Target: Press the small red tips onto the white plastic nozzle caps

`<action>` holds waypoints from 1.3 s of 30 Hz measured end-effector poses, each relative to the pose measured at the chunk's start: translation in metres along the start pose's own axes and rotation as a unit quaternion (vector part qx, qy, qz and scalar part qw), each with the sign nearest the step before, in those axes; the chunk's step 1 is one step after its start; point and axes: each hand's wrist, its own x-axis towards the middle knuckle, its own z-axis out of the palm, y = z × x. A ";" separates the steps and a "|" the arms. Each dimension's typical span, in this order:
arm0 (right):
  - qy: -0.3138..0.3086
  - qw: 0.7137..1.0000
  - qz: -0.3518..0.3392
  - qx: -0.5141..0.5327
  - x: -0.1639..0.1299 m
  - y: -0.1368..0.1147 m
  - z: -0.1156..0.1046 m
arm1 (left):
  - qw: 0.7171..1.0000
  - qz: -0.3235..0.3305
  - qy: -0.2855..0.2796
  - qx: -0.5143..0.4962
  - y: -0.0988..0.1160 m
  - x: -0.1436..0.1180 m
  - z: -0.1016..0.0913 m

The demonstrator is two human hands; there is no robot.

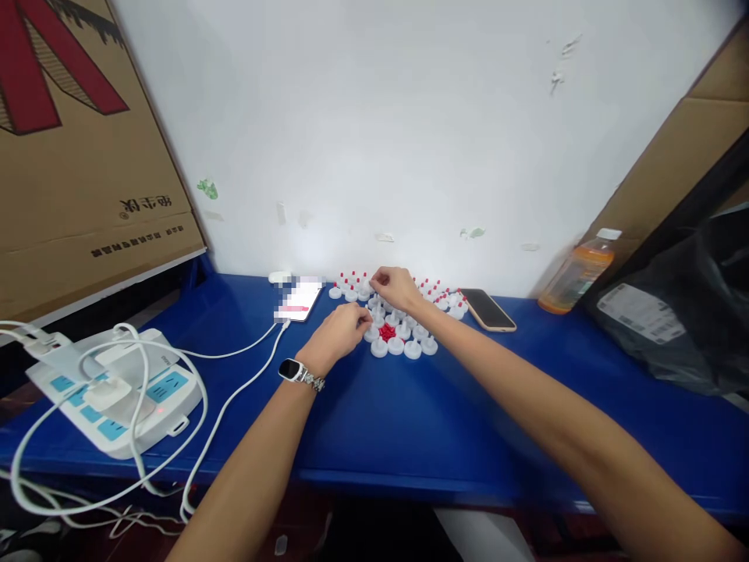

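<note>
My left hand (344, 326), a watch on its wrist, has its fingers pinched together at the left edge of a cluster of white nozzle caps (413, 349). What it holds, if anything, is too small to make out. Farther back, my right hand (395, 286) pinches thumb and forefinger beside a white cap (363, 290) in the rear left group. Whatever lies between those fingertips does not show clearly. Small loose red tips (387, 332) lie heaped among the front caps. Red-tipped caps (351, 282) stand upright at the back left, and several more red-tipped caps (433, 290) at the back right, partly hidden by my right hand.
A lit phone (302, 300) on a cable lies left of the caps, a dark phone (487, 309) right. A white power strip (117, 398) with looping cables covers the left side. An orange drink bottle (578, 273) and black plastic bag (679, 304) stand right. A white wall (409, 140) rises behind.
</note>
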 end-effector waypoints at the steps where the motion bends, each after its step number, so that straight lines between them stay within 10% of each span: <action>1: 0.000 1.000 -0.021 0.005 -0.003 -0.003 -0.001 | 1.000 -0.003 0.002 -0.011 -0.002 0.000 -0.002; 14: -0.155 0.976 -0.072 -0.137 0.004 -0.018 0.001 | 0.997 -0.075 0.010 -0.024 -0.025 -0.006 -0.006; 39: -0.052 0.991 0.085 -0.092 0.021 -0.008 0.015 | 0.997 -0.076 0.013 0.024 -0.010 -0.003 -0.008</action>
